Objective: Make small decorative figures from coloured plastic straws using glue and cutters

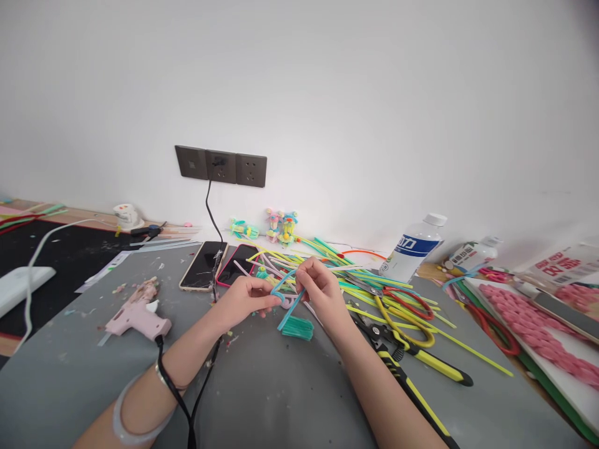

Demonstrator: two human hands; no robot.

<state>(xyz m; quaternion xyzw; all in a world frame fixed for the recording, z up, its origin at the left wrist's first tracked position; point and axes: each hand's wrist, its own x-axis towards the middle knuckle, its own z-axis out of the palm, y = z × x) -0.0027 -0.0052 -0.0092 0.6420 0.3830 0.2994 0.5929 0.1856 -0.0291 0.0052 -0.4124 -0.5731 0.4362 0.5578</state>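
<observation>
At dial centre, my left hand [248, 300] and right hand [322, 290] pinch a blue pipe cleaner [290, 312], loop seemingly part-formed, tail unbent; teal bundle [297, 328] at six o'clock, finished-looking figures [289, 228] at twelve.

A grey mat [271, 399] under phones [202, 267], pliers [390, 352], glue gun [140, 315].

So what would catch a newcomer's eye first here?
Probably the two hands at the center, left hand and right hand, pinching a blue pipe cleaner between them. Next, the bright tangle of yellow and green stems spread behind and right of them, then the pale pink glue gun lying on the left of the gray mat.
</observation>
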